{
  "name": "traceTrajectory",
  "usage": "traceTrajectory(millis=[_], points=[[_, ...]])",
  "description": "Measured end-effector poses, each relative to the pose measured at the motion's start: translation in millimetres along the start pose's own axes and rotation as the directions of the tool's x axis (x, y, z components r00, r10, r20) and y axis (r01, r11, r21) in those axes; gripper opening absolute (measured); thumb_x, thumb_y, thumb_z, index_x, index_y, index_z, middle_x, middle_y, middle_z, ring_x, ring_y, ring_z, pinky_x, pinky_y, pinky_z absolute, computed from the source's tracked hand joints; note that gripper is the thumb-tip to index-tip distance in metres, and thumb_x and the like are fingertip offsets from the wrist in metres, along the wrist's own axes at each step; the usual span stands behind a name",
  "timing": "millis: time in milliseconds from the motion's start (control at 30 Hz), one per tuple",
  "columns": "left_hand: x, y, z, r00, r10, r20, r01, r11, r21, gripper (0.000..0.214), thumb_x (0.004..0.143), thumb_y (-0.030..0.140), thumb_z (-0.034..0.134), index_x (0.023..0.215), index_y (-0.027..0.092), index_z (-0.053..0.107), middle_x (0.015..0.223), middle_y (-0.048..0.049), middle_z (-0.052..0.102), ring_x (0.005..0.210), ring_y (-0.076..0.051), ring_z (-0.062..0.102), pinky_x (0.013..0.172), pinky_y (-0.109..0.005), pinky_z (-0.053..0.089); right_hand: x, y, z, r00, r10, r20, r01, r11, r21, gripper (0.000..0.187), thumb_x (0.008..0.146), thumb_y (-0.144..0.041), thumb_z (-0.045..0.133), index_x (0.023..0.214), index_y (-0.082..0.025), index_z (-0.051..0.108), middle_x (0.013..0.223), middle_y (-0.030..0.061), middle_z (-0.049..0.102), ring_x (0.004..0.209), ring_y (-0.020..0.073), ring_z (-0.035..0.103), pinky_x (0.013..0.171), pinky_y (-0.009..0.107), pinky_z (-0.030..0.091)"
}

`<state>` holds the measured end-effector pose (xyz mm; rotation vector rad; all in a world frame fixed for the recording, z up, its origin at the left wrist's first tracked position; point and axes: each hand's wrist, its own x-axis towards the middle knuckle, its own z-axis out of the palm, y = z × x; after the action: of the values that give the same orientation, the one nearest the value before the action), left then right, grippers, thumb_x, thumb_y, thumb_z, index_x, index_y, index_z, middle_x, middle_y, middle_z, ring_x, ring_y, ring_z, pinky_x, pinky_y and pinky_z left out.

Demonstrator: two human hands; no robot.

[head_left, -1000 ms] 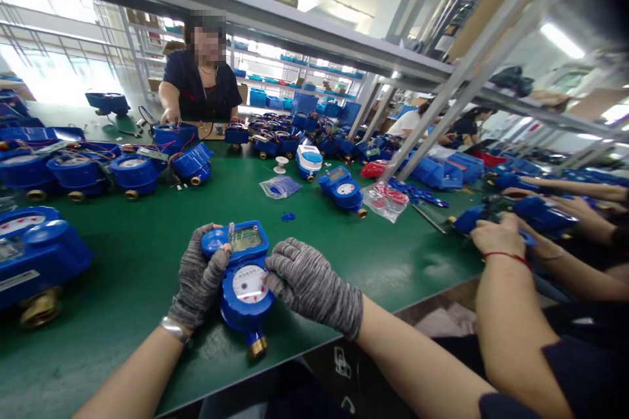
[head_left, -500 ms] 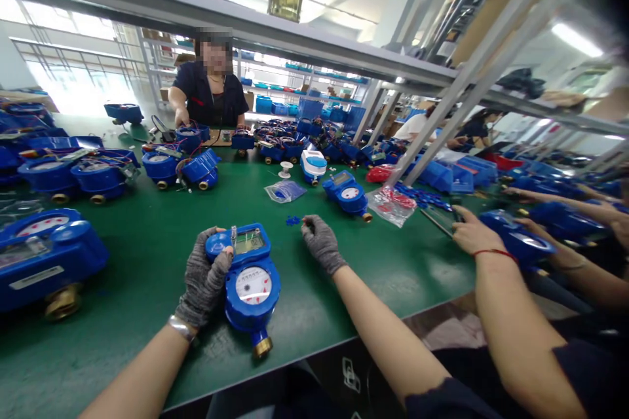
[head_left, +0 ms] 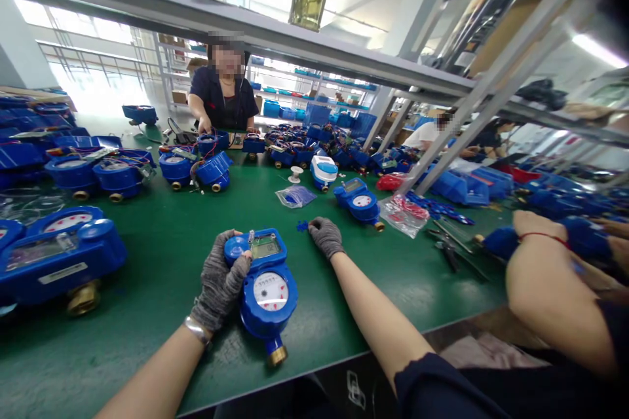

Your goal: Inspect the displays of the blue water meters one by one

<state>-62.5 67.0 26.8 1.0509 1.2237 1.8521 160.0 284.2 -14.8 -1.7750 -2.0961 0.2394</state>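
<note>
My left hand [head_left: 221, 281], in a grey fingerless glove, grips a blue water meter [head_left: 268, 298] by its upper end. The thumb lies beside a small clear piece near the meter's display window. The meter's round dial faces up, and its brass threaded end points toward the table's front edge. My right hand [head_left: 325, 237], gloved the same way, rests on the table with its fingers curled together beside a few small blue parts [head_left: 302, 226]. Whatever is between those fingertips is hidden. Beyond it lie a bag of blue pieces [head_left: 295, 196] and another blue meter [head_left: 358, 200].
More meters [head_left: 63, 255] stand at left, and several open ones with wires fill the back. A bag of red parts [head_left: 405, 213], pliers [head_left: 447, 252] and a shelf post [head_left: 472, 105] are at right. A co-worker's arm [head_left: 545, 275] reaches in there; another person [head_left: 226, 91] works opposite.
The view has shifted, moving the scene rightward. My right fingertips have come closer to the small blue parts. The neighbour's hand has left the pliers and moved right. My left hand keeps its grip.
</note>
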Motion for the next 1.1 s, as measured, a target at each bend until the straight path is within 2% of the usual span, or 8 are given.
traceTrajectory(millis=[200, 367, 600, 767, 867, 933, 1000, 1100], points=[[2, -3, -2.2, 1.0, 0.014, 0.012, -0.014, 1.0, 0.003, 0.052, 0.071, 0.046, 0.078, 0.113, 0.022, 0.057, 0.104, -0.0085, 0.062, 0.091, -0.026, 0.062, 0.083, -0.038, 0.052, -16, 1, -11, 0.998, -0.06, -0.013, 0.059, 0.994, -0.091, 0.025, 0.094, -0.024, 0.049, 0.102, -0.013, 0.07, 0.102, 0.0124, 0.068, 0.092, 0.0205, 0.061, 0.078, 0.026, 0.043], [1, -4, -2.5, 1.0, 0.022, 0.018, -0.022, 1.0, 0.011, 0.052, 0.073, 0.046, 0.077, 0.114, 0.022, 0.057, 0.105, -0.0087, 0.061, 0.093, -0.026, 0.061, 0.084, -0.038, 0.052, -37, 10, -13, 0.991, -0.125, 0.05, 0.131, 0.983, -0.127, 0.019, 0.091, -0.023, 0.054, 0.099, -0.016, 0.07, 0.105, 0.0124, 0.067, 0.099, 0.0217, 0.059, 0.081, 0.026, 0.041], [3, -7, -6.9, 0.997, 0.075, 0.029, -0.077, 0.993, 0.086, 0.042, 0.084, 0.051, 0.063, 0.112, 0.021, 0.057, 0.104, -0.0087, 0.06, 0.09, -0.026, 0.06, 0.077, -0.037, 0.052, -29, 9, -21, 0.994, -0.049, 0.101, 0.052, 0.998, -0.028, 0.016, 0.087, -0.021, 0.057, 0.091, -0.017, 0.071, 0.089, 0.006, 0.071, 0.082, 0.017, 0.062, 0.07, 0.023, 0.041], [5, -11, -8.8, 0.995, 0.087, 0.057, -0.093, 0.99, 0.102, 0.041, 0.086, 0.052, 0.061, 0.113, 0.021, 0.056, 0.104, -0.0078, 0.06, 0.091, -0.025, 0.059, 0.077, -0.036, 0.052, -26, 4, -27, 0.991, -0.04, 0.127, 0.03, 0.997, 0.073, 0.011, 0.082, -0.017, 0.059, 0.083, -0.014, 0.07, 0.082, 0.0071, 0.07, 0.076, 0.0178, 0.062, 0.067, 0.025, 0.043], [5, -13, -8.9, 0.996, 0.078, 0.053, -0.082, 0.993, 0.088, 0.04, 0.086, 0.051, 0.061, 0.114, 0.023, 0.055, 0.105, -0.0074, 0.06, 0.093, -0.025, 0.059, 0.079, -0.036, 0.051, -44, -20, -42, 0.987, -0.095, 0.13, 0.07, 0.98, 0.187, 0.013, 0.085, -0.021, 0.057, 0.088, -0.014, 0.068, 0.085, 0.006, 0.07, 0.077, 0.0161, 0.063, 0.068, 0.023, 0.046], [5, -15, -9.3, 0.994, 0.093, 0.054, -0.098, 0.991, 0.094, 0.038, 0.088, 0.051, 0.059, 0.114, 0.023, 0.055, 0.106, -0.0069, 0.06, 0.094, -0.025, 0.059, 0.081, -0.035, 0.05, -70, -49, -60, 0.972, -0.218, 0.088, 0.177, 0.925, 0.337, 0.014, 0.087, -0.025, 0.057, 0.093, -0.016, 0.066, 0.09, 0.0034, 0.07, 0.08, 0.0142, 0.064, 0.07, 0.022, 0.048], [5, -16, -10.0, 0.991, 0.124, 0.05, -0.129, 0.985, 0.113, 0.037, 0.091, 0.052, 0.055, 0.113, 0.023, 0.056, 0.104, -0.0067, 0.06, 0.093, -0.024, 0.058, 0.081, -0.035, 0.049, -102, -82, -79, 0.903, -0.425, -0.062, 0.384, 0.735, 0.558, 0.011, 0.085, -0.025, 0.06, 0.09, -0.017, 0.065, 0.087, 0.0028, 0.068, 0.08, 0.0152, 0.063, 0.073, 0.025, 0.049], [6, -16, -9.8, 0.986, 0.164, 0.028, -0.166, 0.975, 0.146, 0.037, 0.094, 0.053, 0.048, 0.112, 0.022, 0.057, 0.103, -0.0066, 0.06, 0.092, -0.023, 0.058, 0.083, -0.035, 0.047, -145, -125, -98, 0.777, -0.612, -0.147, 0.579, 0.604, 0.547, 0.005, 0.083, -0.021, 0.061, 0.083, -0.018, 0.066, 0.084, 0.0025, 0.067, 0.08, 0.0168, 0.061, 0.076, 0.029, 0.048]])
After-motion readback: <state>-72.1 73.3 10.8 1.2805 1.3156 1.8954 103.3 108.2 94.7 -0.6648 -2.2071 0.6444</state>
